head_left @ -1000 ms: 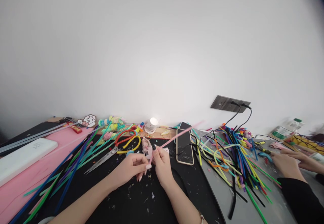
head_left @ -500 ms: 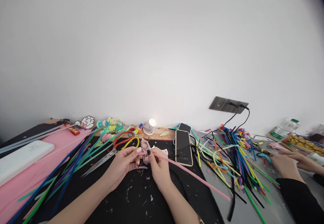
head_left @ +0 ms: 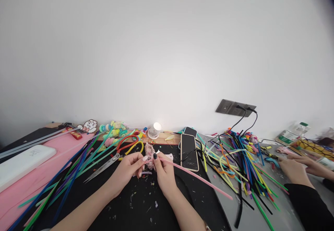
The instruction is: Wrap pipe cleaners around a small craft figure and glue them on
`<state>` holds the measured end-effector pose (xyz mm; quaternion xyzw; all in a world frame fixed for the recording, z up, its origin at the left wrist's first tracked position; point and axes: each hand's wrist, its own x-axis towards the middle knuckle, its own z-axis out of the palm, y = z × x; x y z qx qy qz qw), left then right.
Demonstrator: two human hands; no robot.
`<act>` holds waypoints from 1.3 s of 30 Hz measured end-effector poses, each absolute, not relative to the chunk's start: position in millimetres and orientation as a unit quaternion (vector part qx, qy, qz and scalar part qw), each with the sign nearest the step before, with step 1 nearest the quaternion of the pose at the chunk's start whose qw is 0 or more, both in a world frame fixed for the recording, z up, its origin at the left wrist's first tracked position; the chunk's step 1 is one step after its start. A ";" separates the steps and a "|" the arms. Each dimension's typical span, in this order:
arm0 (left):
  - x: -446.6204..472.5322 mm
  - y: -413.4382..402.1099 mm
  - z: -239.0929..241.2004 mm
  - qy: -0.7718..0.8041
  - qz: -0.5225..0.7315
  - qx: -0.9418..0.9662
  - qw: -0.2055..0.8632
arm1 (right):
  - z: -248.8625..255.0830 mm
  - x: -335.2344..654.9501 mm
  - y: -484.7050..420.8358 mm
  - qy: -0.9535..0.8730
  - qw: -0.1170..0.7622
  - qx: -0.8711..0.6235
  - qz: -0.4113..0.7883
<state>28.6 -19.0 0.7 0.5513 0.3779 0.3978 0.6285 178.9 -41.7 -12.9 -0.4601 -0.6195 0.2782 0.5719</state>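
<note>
A pink pipe cleaner (head_left: 200, 180) stretches from between my hands down to the right, its long free end over the mat's edge. My left hand (head_left: 132, 168) pinches its near end between thumb and finger. With thumb and fingers, my right hand (head_left: 164, 172) grips it close beside the left. Just behind my fingertips lies a small pale pink bundle (head_left: 149, 150), partly hidden by them. Large scissors (head_left: 114, 159) with red and yellow handles lie left of my hands. A short lilac piece (head_left: 146, 173) is below my fingers on the black mat (head_left: 135, 206).
Colourful pipe cleaners (head_left: 78, 165) lie at left, near a white case (head_left: 26, 165). A paper cup (head_left: 154, 130) stands by the wall. Phones (head_left: 189, 152) with cables lie right of my hands, before a pipe-cleaner heap (head_left: 240, 161). Another person's hands (head_left: 294, 168) work at far right.
My hands have shifted slightly, the left fingers opening a bit from their earlier curl. The pink pipe cleaner's free end has drawn in up and to the left.
</note>
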 end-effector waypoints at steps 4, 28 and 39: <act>29.2 -21.4 0.5 0.354 0.348 0.607 0.621 | -17.7 179.3 -39.9 -0.599 0.575 -0.463 0.310; 27.0 -16.3 -6.8 0.299 0.397 0.319 0.807 | -11.8 178.4 -44.4 -0.594 0.600 -0.454 0.285; 30.4 -22.0 -1.9 0.293 0.391 0.359 0.795 | -12.4 180.4 -42.2 -0.653 0.566 -0.439 0.247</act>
